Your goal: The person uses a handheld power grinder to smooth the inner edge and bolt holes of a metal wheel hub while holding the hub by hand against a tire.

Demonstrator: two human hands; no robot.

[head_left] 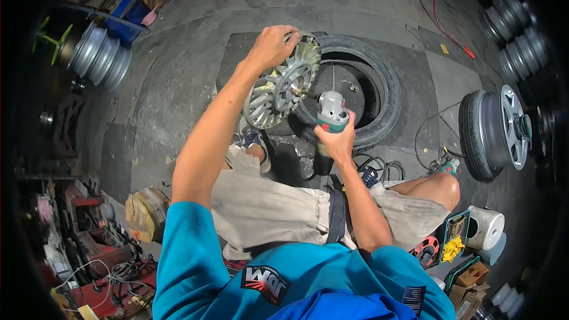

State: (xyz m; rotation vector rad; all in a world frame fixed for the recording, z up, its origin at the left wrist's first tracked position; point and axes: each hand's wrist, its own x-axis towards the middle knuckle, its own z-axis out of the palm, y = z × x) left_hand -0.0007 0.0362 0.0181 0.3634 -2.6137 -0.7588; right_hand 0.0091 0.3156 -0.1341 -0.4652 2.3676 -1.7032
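My left hand [274, 45] is closed over the upper edge of an alloy wheel [277, 96], which stands tilted on its edge. The wheel's spokes are patchy grey and yellowish, with a bare metal ring around the hub. In my right hand [338, 136] is an angle grinder [332, 111] with a grey head and green body. Its spindle attachment points left at the wheel's hub; whether it touches cannot be made out. Right behind the wheel, a black tyre [388, 92] lies flat on the floor, partly hidden by the wheel and the grinder.
A wheel with a tyre [479, 136] stands at the right, near a white bucket [486, 228] and yellow cloth [452, 249]. Black cables [388, 169] coil by my right foot. Silver rims [99, 56] lie far left. Red tool clutter [101, 249] fills the near left.
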